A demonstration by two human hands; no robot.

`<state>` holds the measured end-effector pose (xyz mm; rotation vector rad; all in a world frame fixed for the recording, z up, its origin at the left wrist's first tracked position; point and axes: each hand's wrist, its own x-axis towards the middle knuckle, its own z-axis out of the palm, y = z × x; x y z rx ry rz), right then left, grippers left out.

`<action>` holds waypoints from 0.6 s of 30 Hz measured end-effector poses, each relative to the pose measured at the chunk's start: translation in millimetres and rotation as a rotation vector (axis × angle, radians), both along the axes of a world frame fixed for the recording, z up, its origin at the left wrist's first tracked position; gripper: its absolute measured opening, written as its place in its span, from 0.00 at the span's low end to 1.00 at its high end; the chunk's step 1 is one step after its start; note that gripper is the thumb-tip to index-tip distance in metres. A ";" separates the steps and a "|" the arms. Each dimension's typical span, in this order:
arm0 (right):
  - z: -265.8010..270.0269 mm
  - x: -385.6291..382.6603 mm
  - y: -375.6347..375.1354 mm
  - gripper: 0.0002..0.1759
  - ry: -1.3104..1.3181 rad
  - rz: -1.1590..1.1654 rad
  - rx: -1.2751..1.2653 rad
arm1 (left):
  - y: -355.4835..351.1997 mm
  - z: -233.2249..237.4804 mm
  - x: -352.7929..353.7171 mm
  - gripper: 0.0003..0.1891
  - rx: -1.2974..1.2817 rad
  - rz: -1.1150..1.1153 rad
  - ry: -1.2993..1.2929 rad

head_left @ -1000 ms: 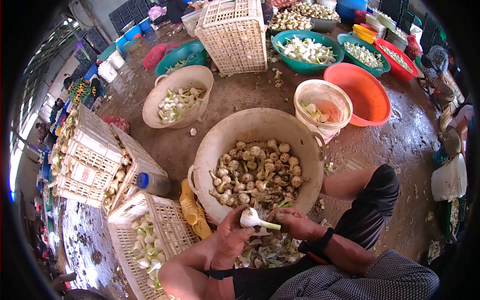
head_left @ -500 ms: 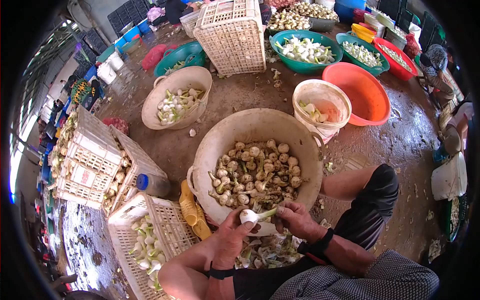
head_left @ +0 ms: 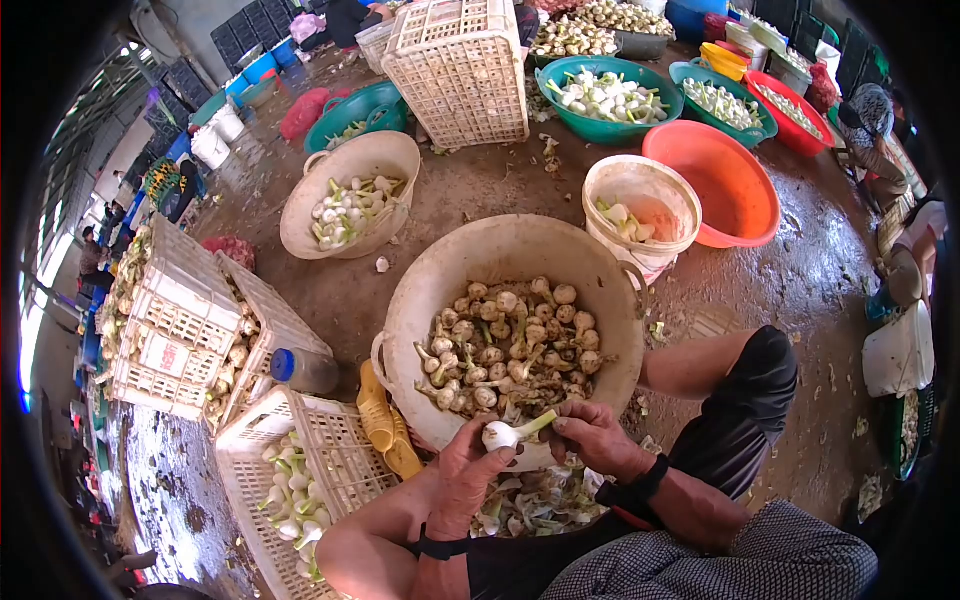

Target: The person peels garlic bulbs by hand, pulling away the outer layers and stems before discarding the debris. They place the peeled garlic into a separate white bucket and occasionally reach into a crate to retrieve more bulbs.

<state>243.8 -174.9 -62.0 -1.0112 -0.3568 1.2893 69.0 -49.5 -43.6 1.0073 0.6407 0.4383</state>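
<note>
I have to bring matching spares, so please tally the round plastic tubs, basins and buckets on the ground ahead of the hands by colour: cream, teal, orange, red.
Cream round plastic tubs: 2
Cream plastic bucket: 1
Teal round plastic basins: 3
Orange round plastic basin: 1
Red round plastic basin: 1
Total: 8

No text legible, crate label [head_left: 166, 352] – red marks, blurred

bulb [head_left: 500, 435] underside hidden, crate [head_left: 455, 70] top cropped
</note>
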 end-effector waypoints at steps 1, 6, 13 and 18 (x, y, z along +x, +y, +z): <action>-1.0 0.4 -0.1 0.11 0.000 0.000 0.000 | 0.1 0.5 0.0 0.28 0.000 0.000 0.000; -2.0 1.4 -0.7 0.11 -0.014 -0.001 -0.003 | -0.4 1.1 0.9 0.29 0.018 -0.019 0.041; -11.6 2.7 -2.7 0.07 0.102 -0.014 0.054 | -1.8 3.7 3.4 0.28 0.099 -0.074 0.128; -6.6 1.8 -1.9 0.06 0.185 -0.047 0.037 | -4.0 2.7 4.5 0.29 0.068 -0.068 0.082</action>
